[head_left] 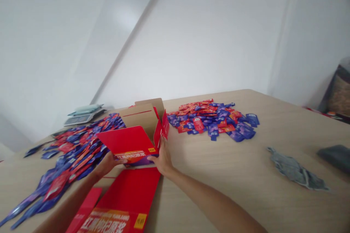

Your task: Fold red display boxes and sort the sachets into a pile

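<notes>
An open red cardboard box (123, 140) with brown inner flaps sits in front of me, held between both hands. My left hand (108, 164) grips its lower left side, the thumb lying along the printed front. On the right, my right hand (163, 158) wraps round the corner, thumb on the front and fingers up the side. Closer to me lies a flattened red carton (128, 193) with orange and white print, partly under my left forearm. Another brown flap (155, 102) shows behind the box. The box's floor is hidden from view.
Blue and red sachets form a long pile (79, 149) on the left and a smaller heap (207, 116) at right behind the box. A scale (82, 117) stands back left. Crumpled grey cloth (296, 171) and a dark object (335, 156) lie on the wooden table (232, 174).
</notes>
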`<action>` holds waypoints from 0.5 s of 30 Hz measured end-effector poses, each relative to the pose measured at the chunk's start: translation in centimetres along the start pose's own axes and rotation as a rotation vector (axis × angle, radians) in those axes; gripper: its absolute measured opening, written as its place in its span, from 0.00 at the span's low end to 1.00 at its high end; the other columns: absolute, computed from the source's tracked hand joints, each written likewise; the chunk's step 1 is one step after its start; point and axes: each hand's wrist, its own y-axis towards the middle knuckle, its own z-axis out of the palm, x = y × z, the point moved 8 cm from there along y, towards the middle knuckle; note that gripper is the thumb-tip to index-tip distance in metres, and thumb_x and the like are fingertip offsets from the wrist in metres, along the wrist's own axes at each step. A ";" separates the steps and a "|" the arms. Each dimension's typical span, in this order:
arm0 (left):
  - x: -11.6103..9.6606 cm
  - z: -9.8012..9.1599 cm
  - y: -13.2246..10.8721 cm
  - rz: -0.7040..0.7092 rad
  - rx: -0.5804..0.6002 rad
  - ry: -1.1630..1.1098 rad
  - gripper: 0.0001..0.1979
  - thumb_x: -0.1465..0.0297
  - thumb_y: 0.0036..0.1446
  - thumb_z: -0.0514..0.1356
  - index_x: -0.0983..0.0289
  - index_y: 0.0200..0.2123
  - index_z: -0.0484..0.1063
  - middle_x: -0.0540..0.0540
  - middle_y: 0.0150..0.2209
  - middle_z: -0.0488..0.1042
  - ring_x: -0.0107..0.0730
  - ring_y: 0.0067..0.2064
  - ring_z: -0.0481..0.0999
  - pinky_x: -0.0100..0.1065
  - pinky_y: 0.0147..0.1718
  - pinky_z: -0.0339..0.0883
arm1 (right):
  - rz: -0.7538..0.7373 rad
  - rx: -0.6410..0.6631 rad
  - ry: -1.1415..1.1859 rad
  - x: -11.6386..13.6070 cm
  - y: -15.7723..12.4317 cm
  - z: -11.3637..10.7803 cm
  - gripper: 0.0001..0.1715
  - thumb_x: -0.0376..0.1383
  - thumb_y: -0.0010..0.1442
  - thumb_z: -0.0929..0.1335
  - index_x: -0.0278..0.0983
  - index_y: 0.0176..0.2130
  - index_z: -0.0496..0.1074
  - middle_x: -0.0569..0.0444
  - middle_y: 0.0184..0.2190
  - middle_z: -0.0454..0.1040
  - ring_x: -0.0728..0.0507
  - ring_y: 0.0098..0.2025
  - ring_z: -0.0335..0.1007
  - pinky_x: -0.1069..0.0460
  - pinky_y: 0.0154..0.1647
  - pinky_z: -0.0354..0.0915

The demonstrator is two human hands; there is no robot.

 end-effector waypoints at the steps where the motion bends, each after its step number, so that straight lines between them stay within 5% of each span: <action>1: 0.1 -0.2 0.5 -0.010 -0.031 0.012 0.42 0.53 0.25 0.81 0.66 0.44 0.77 0.64 0.44 0.84 0.62 0.49 0.82 0.58 0.52 0.76 | 0.015 0.018 -0.009 -0.4 0.6 0.5 0.65 0.37 0.47 0.78 0.37 0.74 0.48 0.39 0.73 0.54 0.33 0.75 0.47 0.39 0.73 0.51; 5: 0.3 -0.6 2.7 -0.023 -0.132 0.061 0.42 0.51 0.22 0.81 0.65 0.42 0.76 0.61 0.39 0.84 0.61 0.46 0.83 0.56 0.49 0.78 | 0.138 0.051 -0.085 -2.2 2.3 1.4 0.66 0.36 0.48 0.78 0.34 0.74 0.46 0.36 0.73 0.53 0.33 0.75 0.46 0.40 0.73 0.50; 10: 1.1 -0.5 5.5 0.017 -0.158 0.113 0.37 0.51 0.31 0.78 0.59 0.44 0.73 0.55 0.39 0.83 0.54 0.44 0.84 0.53 0.49 0.79 | 0.113 0.125 -0.099 -3.0 2.9 1.0 0.67 0.34 0.49 0.77 0.30 0.75 0.42 0.33 0.74 0.47 0.32 0.76 0.41 0.39 0.74 0.49; 13: 0.5 -0.3 5.5 0.105 -0.164 0.211 0.40 0.50 0.35 0.77 0.58 0.49 0.68 0.55 0.43 0.81 0.51 0.44 0.83 0.53 0.47 0.79 | 0.022 0.204 -0.123 -2.7 2.4 -2.3 0.65 0.33 0.50 0.76 0.31 0.75 0.43 0.34 0.74 0.48 0.32 0.76 0.42 0.37 0.73 0.49; 15: -1.9 -0.3 3.8 0.254 -0.304 0.421 0.42 0.48 0.42 0.73 0.56 0.56 0.62 0.58 0.51 0.76 0.54 0.48 0.81 0.56 0.45 0.79 | -0.075 0.289 -0.184 -2.3 1.2 -5.9 0.56 0.32 0.53 0.75 0.32 0.73 0.51 0.36 0.72 0.55 0.34 0.74 0.48 0.39 0.72 0.52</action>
